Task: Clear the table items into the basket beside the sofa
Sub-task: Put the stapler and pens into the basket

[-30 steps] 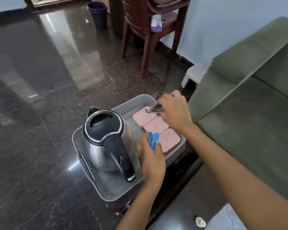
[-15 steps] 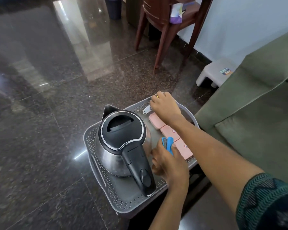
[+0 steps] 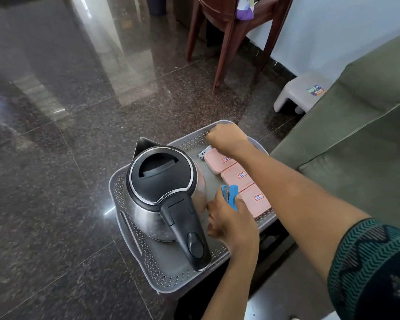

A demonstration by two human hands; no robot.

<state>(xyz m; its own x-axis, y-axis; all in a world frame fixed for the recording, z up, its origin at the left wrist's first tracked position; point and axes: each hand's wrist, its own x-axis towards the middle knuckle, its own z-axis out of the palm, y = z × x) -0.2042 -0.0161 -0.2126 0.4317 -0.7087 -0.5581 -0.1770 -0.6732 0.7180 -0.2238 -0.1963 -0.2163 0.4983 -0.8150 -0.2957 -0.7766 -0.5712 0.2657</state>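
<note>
Nearest the camera, the left hand (image 3: 232,221) reaches into the grey basket (image 3: 164,279) just right of the kettle's handle. Its fingers are curled round a blue stapler (image 3: 231,195), whose nose points up and away from the palm, above the basket floor. The steel kettle (image 3: 164,181) stands upright in the left half of the basket, spout pointing away. Along the right wall three pink boxes (image 3: 237,177) lie flat in a row, each touching the next. A small metal tool (image 3: 204,153) lies on the basket floor against the far box. Above it, at the far rim, the right hand (image 3: 226,139) is blurred, its fingers curled downward; whether they grip anything cannot be told. The basket sits on the dark floor beside the green sofa (image 3: 356,135).
</note>
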